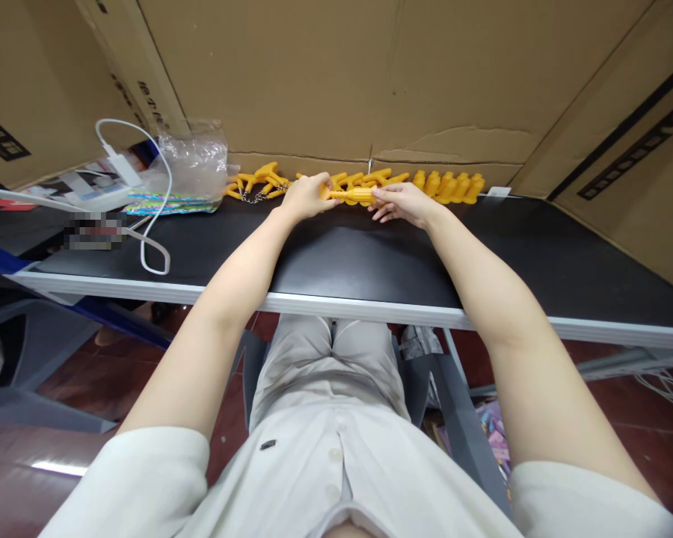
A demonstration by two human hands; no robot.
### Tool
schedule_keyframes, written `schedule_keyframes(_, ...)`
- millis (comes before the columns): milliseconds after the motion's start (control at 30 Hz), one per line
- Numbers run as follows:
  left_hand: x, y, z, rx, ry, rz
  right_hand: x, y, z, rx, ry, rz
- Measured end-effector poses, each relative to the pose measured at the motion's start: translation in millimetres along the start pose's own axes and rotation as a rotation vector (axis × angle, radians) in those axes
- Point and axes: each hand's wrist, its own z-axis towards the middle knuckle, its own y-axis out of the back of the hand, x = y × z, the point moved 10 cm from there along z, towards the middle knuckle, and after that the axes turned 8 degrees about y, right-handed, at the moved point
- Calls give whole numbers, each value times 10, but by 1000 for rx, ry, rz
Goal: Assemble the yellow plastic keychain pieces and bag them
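Both hands grip one yellow plastic piece (pixel 354 195) at the far edge of the black worktop (pixel 370 261): left hand (pixel 307 197) fingers closed on its left end, right hand (pixel 402 203) on its right; more yellow pieces (pixel 449 187) just right of it.

My left hand (pixel 306 198) and right hand (pixel 404 203) meet on a plastic piece (pixel 352 195) at the table's (pixel 336 258) far edge, more pieces (pixel 449 187) rowed right, a bag (pixel 194 164) left, cardboard (pixel 336 75) behind.

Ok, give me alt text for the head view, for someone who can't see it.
Both hands, left hand and right hand, hold one yellow plastic piece between them over a black table, amid a row of yellow pieces along a cardboard wall.
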Motion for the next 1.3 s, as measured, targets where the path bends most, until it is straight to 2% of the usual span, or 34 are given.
schedule_keyframes(900,-30,-1,-15,5,-6,12,1,9,-48,-66,-56,-33)
schedule_keyframes(1133,-86,14,-52,14,-24,-21,121,-70,-97,-76,-59,57)
schedule_keyframes(1200,-145,61,-76,-12,-75,-88,196,5,-70,-101,-24,35)
schedule_keyframes(1300,-185,118,-102,-49,-130,-180,278,290,15,-188,45,-23)
